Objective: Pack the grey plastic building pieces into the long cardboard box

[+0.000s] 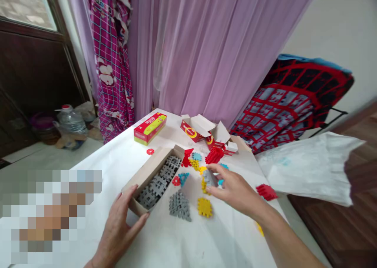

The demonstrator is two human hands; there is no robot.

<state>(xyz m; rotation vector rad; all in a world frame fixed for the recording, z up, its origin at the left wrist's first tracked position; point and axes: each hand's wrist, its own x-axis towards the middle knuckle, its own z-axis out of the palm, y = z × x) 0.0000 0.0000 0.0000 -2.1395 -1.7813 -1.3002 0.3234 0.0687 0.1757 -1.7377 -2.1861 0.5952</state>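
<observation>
Lead: Where is the grey piece [209, 177]?
Inspector: Between the thumb and fingers of the right hand [234, 187]; it is above the table [165, 244], right of the open box [140, 170]; the hand's grip is narrow.
Lead: And the left hand [116, 223]?
Inspector: It holds the near end of the box, thumb and fingers set wide about the corner; grey interlocking pieces [159, 183] fill much of the interior.
Lead: Surroundings?
Inspector: A grey cluster [179, 206] lies just right of the box's near end; a yellow square [204, 207] lies right of that; farther off, a blue triangle [183, 178] lies beside a red disc [176, 181].
Lead: Far side?
Inspector: A red-and-green carton [150, 128] stands far left; torn red cartons [196, 130] lie to its right; purple curtains [203, 56] hang beyond; a white bag [306, 172] lies at right.
</observation>
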